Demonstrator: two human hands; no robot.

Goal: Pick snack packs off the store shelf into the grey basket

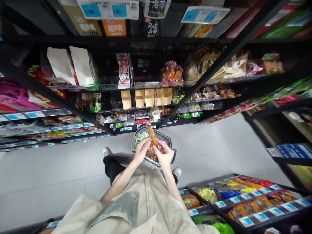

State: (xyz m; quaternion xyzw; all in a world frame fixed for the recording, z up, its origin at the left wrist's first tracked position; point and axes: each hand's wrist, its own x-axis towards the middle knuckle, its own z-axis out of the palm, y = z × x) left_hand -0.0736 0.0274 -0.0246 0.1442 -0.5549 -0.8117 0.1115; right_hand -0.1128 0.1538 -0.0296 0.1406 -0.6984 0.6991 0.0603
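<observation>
Orange and long, a slim snack packet (153, 135) stands almost upright above the grey shopping basket (170, 143), and both hands are on it. The left hand (141, 150) comes in from the basket's near left side, its fingers closed on the lower part of the packet. The right hand (164, 156) meets it from the near right, fingers curled in toward the same lower end; whether they pinch the packet or just press against it, I cannot tell from here.

The basket sits on the pale tiled floor (48, 172), just beyond the hands. Inside it, a green-and-white bag (139, 136) lies at the left end, and red wrappers (153, 152) show beneath the hands. A white shoe (106, 151) is planted just left of the basket, another shoe (176, 171) at its near right corner.

Beyond the basket, black shelving (170, 112) climbs upward, packed with bagged snacks, and a row of tan cardboard boxes (146, 97) sits straight above it. To the basket's near right, a low shelf (243, 203) carries yellow, blue and orange packets behind blue price tags.
</observation>
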